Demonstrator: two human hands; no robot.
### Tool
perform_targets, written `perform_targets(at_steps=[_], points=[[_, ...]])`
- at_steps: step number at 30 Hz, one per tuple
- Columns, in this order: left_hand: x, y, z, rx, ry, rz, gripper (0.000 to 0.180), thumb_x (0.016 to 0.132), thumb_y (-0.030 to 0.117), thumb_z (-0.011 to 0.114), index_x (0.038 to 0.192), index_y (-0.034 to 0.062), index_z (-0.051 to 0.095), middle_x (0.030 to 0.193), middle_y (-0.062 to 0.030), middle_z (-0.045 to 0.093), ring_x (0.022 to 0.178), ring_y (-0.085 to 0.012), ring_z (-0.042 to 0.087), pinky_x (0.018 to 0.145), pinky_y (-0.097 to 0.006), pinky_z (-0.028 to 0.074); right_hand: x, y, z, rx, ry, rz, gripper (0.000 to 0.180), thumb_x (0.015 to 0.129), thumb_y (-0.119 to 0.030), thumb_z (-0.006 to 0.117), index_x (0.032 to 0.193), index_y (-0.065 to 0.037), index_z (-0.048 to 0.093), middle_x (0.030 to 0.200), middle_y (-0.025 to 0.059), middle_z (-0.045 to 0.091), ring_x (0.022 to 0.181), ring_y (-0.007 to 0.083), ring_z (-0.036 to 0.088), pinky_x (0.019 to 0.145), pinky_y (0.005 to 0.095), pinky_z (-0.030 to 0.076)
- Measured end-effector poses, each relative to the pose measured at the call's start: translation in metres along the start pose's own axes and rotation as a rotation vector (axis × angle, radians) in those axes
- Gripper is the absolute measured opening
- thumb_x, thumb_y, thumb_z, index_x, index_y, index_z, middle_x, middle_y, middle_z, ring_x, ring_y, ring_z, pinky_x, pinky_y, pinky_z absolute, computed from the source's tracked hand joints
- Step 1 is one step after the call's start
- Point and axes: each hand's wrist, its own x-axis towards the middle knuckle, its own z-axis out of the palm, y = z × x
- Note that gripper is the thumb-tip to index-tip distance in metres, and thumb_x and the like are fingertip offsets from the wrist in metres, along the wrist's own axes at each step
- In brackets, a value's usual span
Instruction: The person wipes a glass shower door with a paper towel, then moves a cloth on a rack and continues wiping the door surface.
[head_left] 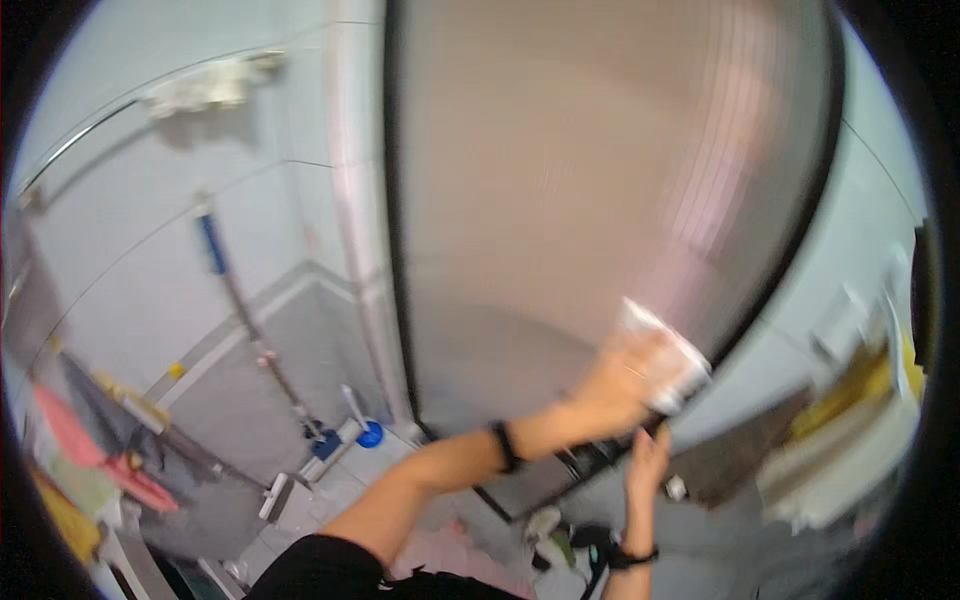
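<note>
My left hand (622, 382) holds a crumpled white cloth (688, 372) at the lower right of a tall, cloudy door (560, 180), right of centre in the frame. My right hand (650, 462) is raised just below it, fingers pointing up near the door's dark frame (393, 180); whether it grips the edge, touches it or stands free, I cannot tell.

The cloth looks light and limp, likely to fold under pressure and easily carried by one hand. A broad hold through its middle, palm behind it and fingers spread, should keep it flatter than a pinch at a corner. A bright sheen along its upper edge hints at something damp or slick, so it may slide in the fingers. The door appears stiff and smooth, better steadied by its frame than by the panel.

Blur softens my left fingers and the cloth alike, leaving the weave, the exact grip and any contact with the panel unclear. My hand covers the cloth's middle. At bottom centre, a jumble of small things (558, 548) is hard to make out, partly behind my right forearm; at right, hanging towels (825, 480) blur toward the dark rim.
</note>
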Motion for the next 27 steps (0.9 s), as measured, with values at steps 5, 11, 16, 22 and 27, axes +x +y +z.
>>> perform_targets(at_steps=[5, 11, 16, 22, 27], points=[[0.003, -0.013, 0.050, -0.032, 0.275, 0.153, 0.063, 0.065, 0.014, 0.055, 0.124, 0.0151, 0.033, 0.132, -0.0069, 0.025, 0.123, -0.0235, 0.019, 0.101, -0.041, 0.013, -0.004, 0.005, 0.003, -0.063, 0.168, 0.053, 0.043, 0.084, -0.018, 0.044, 0.115, 0.010, 0.034, 0.122, 0.0232, 0.034, 0.112, 0.0285, 0.034, 0.094, 0.0340, 0.025], [0.020, -0.041, 0.051, 0.066, 0.211, 0.360, 0.053, 0.072, 0.019, 0.051, 0.123, 0.0188, 0.036, 0.131, -0.0004, 0.028, 0.123, -0.0143, 0.022, 0.102, -0.038, 0.007, 0.008, 0.038, -0.027, -0.053, 0.011, 0.185, 0.059, 0.083, -0.036, 0.043, 0.119, 0.009, 0.029, 0.124, 0.0262, 0.029, 0.115, 0.0339, 0.030, 0.096, 0.0339, 0.021], [0.026, -0.085, 0.034, 0.262, 0.250, 0.250, 0.051, 0.074, 0.020, 0.049, 0.123, 0.0161, 0.035, 0.132, -0.0001, 0.027, 0.122, -0.0137, 0.023, 0.102, -0.037, 0.005, 0.024, 0.044, -0.032, -0.076, 0.035, 0.207, 0.060, 0.083, -0.038, 0.043, 0.115, 0.012, 0.034, 0.118, 0.0292, 0.036, 0.110, 0.0368, 0.035, 0.094, 0.0355, 0.025], [0.013, -0.144, -0.009, 0.325, 0.342, -0.267, 0.062, 0.075, 0.022, 0.049, 0.130, 0.0148, 0.021, 0.135, -0.0042, 0.020, 0.126, -0.0191, 0.013, 0.102, -0.037, 0.007, 0.037, 0.032, -0.043, -0.241, 0.009, 0.361, 0.069, 0.081, -0.045, 0.042, 0.123, 0.007, 0.024, 0.128, 0.0245, 0.023, 0.118, 0.0333, 0.026, 0.097, 0.0347, 0.021], [-0.039, -0.172, -0.024, -0.060, 0.861, -1.128, 0.045, 0.082, 0.016, 0.042, 0.122, 0.0036, 0.026, 0.115, -0.0192, 0.041, 0.104, -0.0266, 0.043, 0.085, -0.037, 0.036, 0.042, 0.039, -0.045, -0.083, 0.066, 0.302, 0.069, 0.081, -0.042, 0.044, 0.124, 0.007, 0.022, 0.128, 0.0257, 0.022, 0.116, 0.0317, 0.029, 0.096, 0.0340, 0.024]])
